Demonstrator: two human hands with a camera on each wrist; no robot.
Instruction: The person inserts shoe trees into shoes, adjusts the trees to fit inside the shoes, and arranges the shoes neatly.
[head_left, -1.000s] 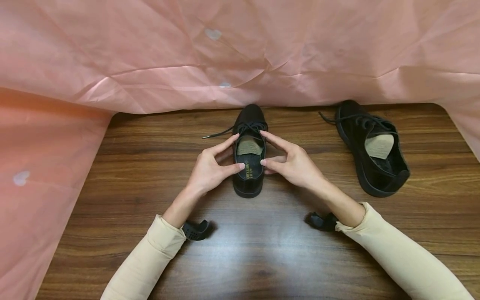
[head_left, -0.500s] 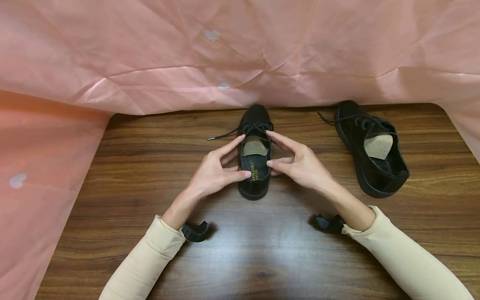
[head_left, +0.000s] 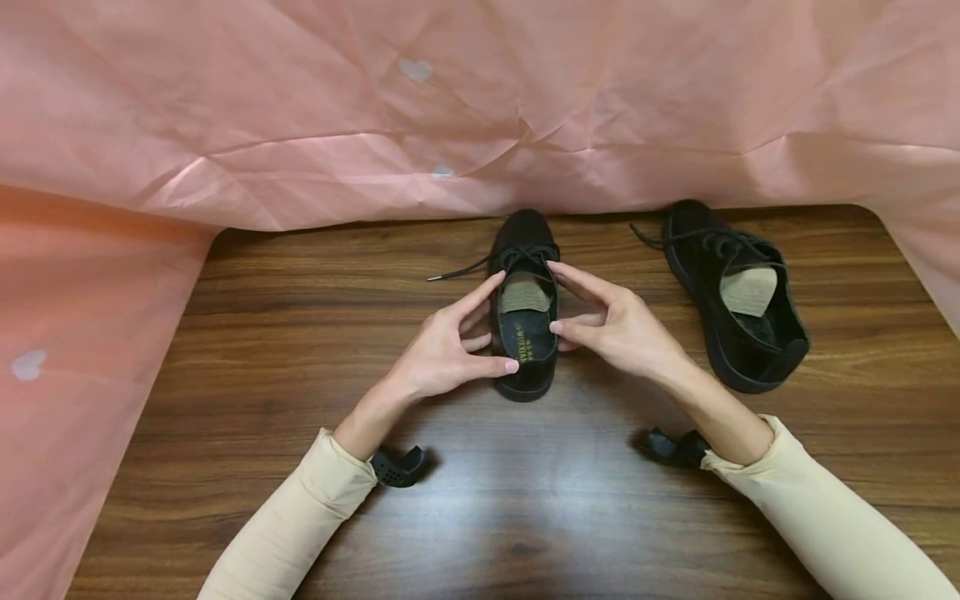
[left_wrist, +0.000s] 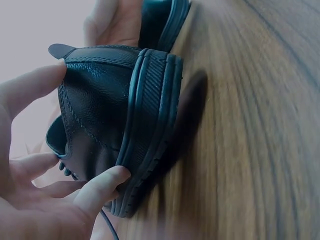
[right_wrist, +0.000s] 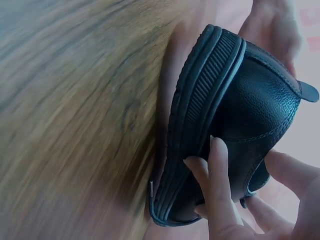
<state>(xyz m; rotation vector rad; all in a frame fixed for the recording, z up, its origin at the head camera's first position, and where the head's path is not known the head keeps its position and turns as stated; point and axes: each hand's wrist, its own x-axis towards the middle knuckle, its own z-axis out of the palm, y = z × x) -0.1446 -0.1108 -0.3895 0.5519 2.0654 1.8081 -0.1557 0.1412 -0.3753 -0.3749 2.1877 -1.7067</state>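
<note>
A black lace-up shoe (head_left: 525, 367) lies toe-away between my two hands, its tan-lined tongue and gold insole lettering showing. My left hand (head_left: 442, 354) grips its left side, thumb over the heel collar and fingers along the side; in the left wrist view the fingertips (left_wrist: 117, 175) press by the sole. From the right, my right hand (head_left: 626, 333) holds the other side, thumb on the opening's rim and index finger near the laces. In the right wrist view the leather upper (right_wrist: 260, 95) and ribbed sole show, with a shadow on the wood beside the sole.
A second black lace-up shoe (head_left: 712, 308) stands to the right, angled, one lace trailing left. The brown wooden table (head_left: 300, 358) ends at the back against a pink curtain (head_left: 337, 108). Black wrist mounts (head_left: 397, 467) sit under both forearms.
The shoe has slid to the right with both hands moving along with it. My left thumb has shifted further toward the heel. The second shoe stays at its spot.
</note>
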